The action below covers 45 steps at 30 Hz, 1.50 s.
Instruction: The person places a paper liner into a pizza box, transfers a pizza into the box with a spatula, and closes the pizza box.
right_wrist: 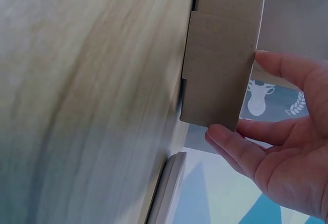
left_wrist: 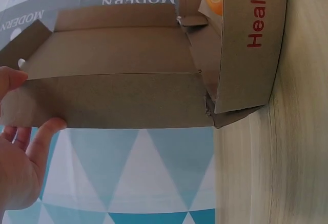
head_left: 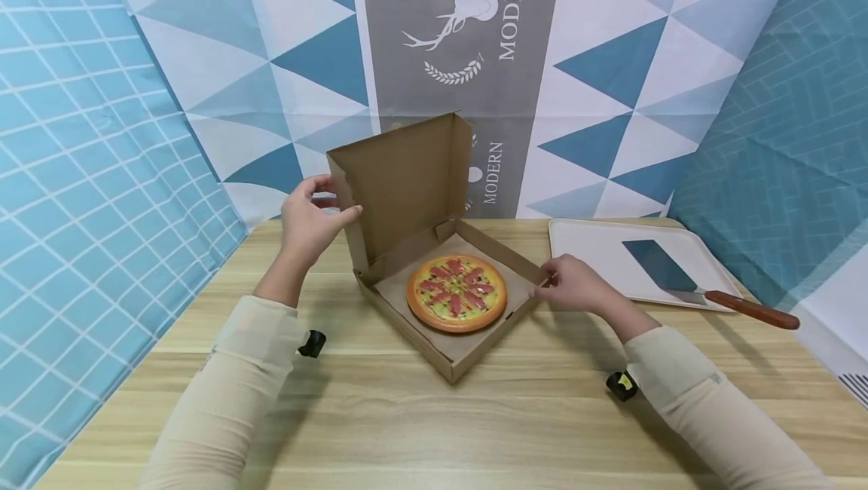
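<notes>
A brown cardboard pizza box [head_left: 408, 328] stands on the table with its lid [head_left: 407, 188] raised. Inside, on a paper liner, lies a round pizza [head_left: 457, 295] with red and green toppings. My left hand [head_left: 308, 220] grips the left edge of the lid, thumb toward the front; the left wrist view shows the fingers at the corner of the lid's side flap [left_wrist: 123, 101]. At the box's right corner, my right hand [head_left: 578, 284] pinches the side wall [right_wrist: 220, 65] between thumb and fingers.
To the right lies a white tray [head_left: 576, 237] bearing a spatula [head_left: 753, 307] with a dark flat blade, its wooden handle sticking out over the tray's edge. Patterned cloth [head_left: 271, 38] hangs behind the wooden table [head_left: 434, 430].
</notes>
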### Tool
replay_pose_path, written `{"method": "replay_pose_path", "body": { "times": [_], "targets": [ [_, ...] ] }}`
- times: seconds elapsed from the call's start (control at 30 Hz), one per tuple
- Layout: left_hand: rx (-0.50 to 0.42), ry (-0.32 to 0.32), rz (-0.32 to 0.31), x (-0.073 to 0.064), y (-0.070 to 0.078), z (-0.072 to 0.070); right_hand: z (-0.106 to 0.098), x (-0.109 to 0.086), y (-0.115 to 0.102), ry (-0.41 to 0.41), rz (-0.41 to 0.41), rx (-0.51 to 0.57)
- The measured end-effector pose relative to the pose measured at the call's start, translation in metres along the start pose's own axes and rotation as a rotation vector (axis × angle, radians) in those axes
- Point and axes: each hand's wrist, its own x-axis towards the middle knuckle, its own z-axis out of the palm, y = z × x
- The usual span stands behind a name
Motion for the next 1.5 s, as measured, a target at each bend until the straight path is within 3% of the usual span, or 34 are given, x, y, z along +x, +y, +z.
{"method": "replay_pose_path", "body": {
  "times": [0.3,0.63,1.13,1.5],
  "targets": [
    [0.001,-0.050,0.048,0.006,-0.002,0.009,-0.003,-0.014,-0.006,-0.023,-0.018,0.049],
    [-0.021,-0.094,0.099,0.008,-0.006,0.016,-0.001,-0.022,-0.013,-0.035,0.035,0.031],
    [-0.160,-0.199,0.096,0.009,-0.008,0.017,-0.001,-0.031,-0.027,-0.068,0.060,0.022],
    [-0.182,-0.222,0.105,0.010,-0.011,0.019,0.004,-0.035,-0.035,-0.079,0.071,0.015]
  ]
}}
